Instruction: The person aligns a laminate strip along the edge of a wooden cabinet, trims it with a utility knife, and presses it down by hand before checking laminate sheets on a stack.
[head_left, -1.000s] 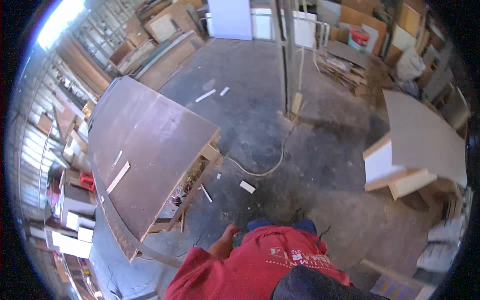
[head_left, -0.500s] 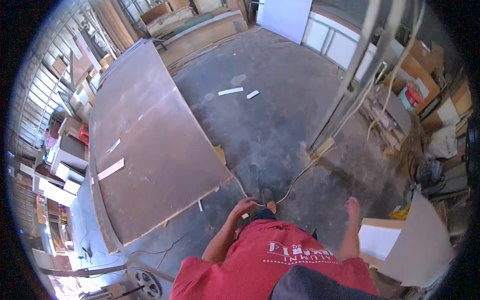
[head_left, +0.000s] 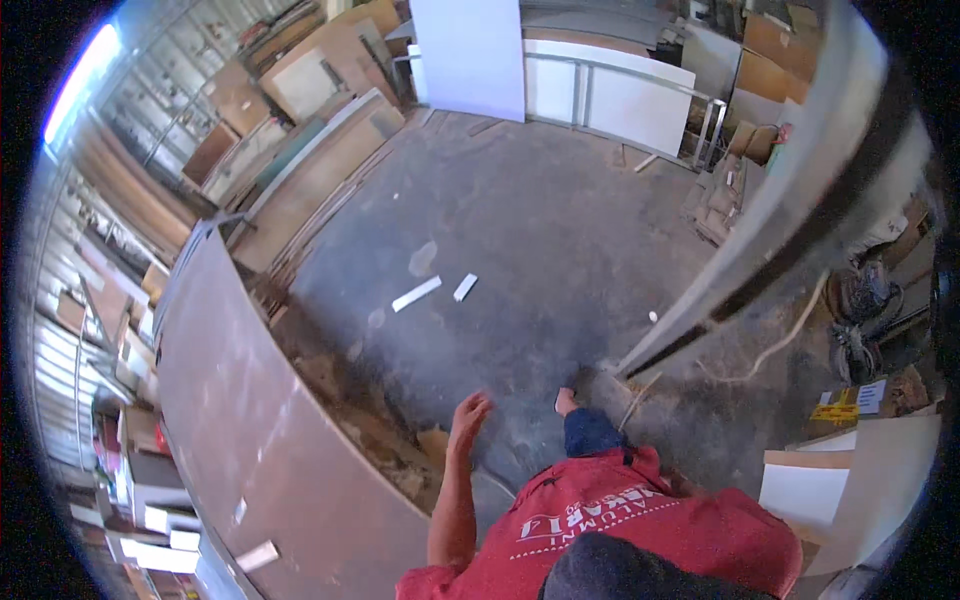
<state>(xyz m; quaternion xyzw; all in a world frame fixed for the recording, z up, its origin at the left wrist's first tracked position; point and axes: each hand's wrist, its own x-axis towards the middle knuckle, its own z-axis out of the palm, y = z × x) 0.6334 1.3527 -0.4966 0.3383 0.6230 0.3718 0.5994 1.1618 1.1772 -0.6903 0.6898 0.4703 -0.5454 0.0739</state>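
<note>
My left hand (head_left: 470, 412) hangs in front of me, above the dark floor and beside the long edge of a large brown board-topped table (head_left: 290, 480). Its fingers are loosely bent, and no object shows in them. My right hand is out of view, with only the red sleeve on that side showing. On the table lie a short whitish strip (head_left: 258, 557) and a small pale scrap (head_left: 240, 511), both away from my hand. One bare foot (head_left: 566, 401) shows ahead of my body.
Two white strips (head_left: 416, 294) lie on the floor ahead. A metal post (head_left: 700, 310) rises close on my right, a cable (head_left: 775, 350) beyond it. Boards (head_left: 330, 185) lean at the far left, white panels (head_left: 620, 95) at the back. A pale sheet (head_left: 885, 490) stands at near right.
The view has shifted forward and turned right, so the post looms nearer. My left hand has swung forward and up from beside my hip. My right hand has left the view.
</note>
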